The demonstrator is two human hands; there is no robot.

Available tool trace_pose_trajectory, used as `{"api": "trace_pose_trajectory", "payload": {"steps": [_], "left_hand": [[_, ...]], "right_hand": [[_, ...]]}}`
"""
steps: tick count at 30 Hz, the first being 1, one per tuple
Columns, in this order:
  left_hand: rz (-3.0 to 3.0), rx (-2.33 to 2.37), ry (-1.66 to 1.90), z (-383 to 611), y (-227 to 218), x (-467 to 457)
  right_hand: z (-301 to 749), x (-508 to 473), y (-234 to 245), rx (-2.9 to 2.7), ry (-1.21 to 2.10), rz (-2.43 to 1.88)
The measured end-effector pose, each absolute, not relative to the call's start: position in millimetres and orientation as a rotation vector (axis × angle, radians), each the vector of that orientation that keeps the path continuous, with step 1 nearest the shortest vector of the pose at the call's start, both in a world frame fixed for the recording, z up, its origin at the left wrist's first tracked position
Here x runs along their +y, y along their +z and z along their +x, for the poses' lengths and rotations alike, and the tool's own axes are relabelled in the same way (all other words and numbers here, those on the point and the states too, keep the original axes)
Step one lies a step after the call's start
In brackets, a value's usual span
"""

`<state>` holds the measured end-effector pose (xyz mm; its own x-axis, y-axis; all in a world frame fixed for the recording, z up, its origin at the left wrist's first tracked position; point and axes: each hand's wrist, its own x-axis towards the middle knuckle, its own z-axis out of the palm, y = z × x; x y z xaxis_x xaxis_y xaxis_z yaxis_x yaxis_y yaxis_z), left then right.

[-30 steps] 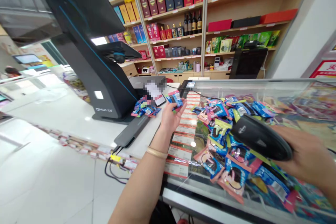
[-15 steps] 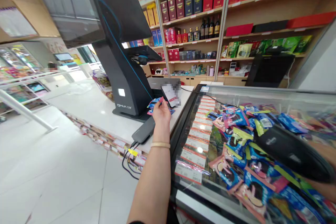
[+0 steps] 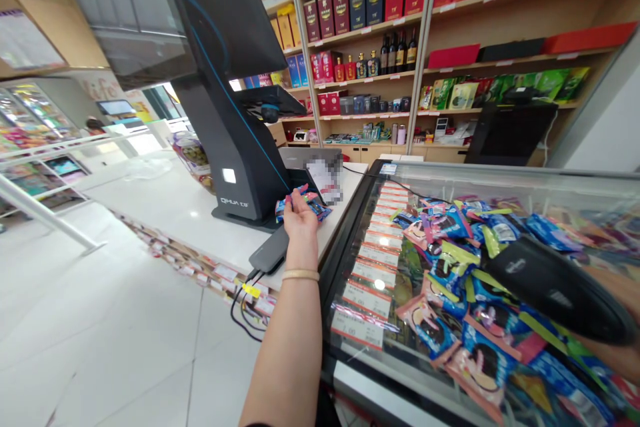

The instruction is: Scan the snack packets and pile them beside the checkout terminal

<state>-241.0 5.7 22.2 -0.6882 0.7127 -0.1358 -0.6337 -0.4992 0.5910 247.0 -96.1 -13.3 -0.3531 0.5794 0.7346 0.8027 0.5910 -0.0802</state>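
My left hand (image 3: 300, 217) reaches over a small pile of blue-and-pink snack packets (image 3: 320, 211) on the white counter (image 3: 165, 207). Its fingers are loosely apart and touch or hover just above the pile. Propped behind them is a phone-like screen (image 3: 325, 187), partly blurred out. At the right edge, my right hand (image 3: 617, 293), mostly hidden, grips a black barcode scanner (image 3: 560, 287). Under the scanner, many blue, pink and green snack packets (image 3: 480, 360) lie on the glass display case (image 3: 370, 363).
A black checkout terminal (image 3: 235, 147) rises left of my left hand, with a dark grey flat box (image 3: 270, 250) and cables (image 3: 235, 310) before it. A jar (image 3: 194, 157) stands behind the terminal. Shelves (image 3: 360, 80) of boxes and bottles line the back wall.
My left hand has shifted slightly left over the small pile, and its fingertips have loosened from a pink-ended packet. The right hand and scanner stay nearly still.
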Motion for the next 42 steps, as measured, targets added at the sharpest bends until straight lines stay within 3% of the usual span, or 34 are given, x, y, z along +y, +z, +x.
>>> {"api": "trace_pose_trajectory", "payload": {"steps": [8,13,20,25,35,42], "left_hand": [[-0.013,0.852,2.32,-218.2,36.5,-0.3],[0.297,0.924,2.32,-179.3,44.4,-8.2],[1.8,1.273,1.554,-106.8,5.8,-15.5],[2.334,1.278,1.152,-78.7,-24.1,-14.2],[2.398,1.191,1.092,-44.4,-26.5,1.5],[1.645,1.065,1.474,-49.9,-15.9,-9.3]], "right_hand": [[248.7,-86.8,7.4,-2.209,-0.582,-0.848],[236.4,-92.7,14.9,-2.151,-0.595,-0.885],[235.5,-91.0,20.5,-2.091,-0.575,-0.912],[232.2,-92.0,23.0,-2.109,-0.594,-0.894],[227.5,-94.4,13.2,-2.147,-0.352,-0.965],[222.2,-93.5,17.0,-2.15,-0.418,-0.944]]}}
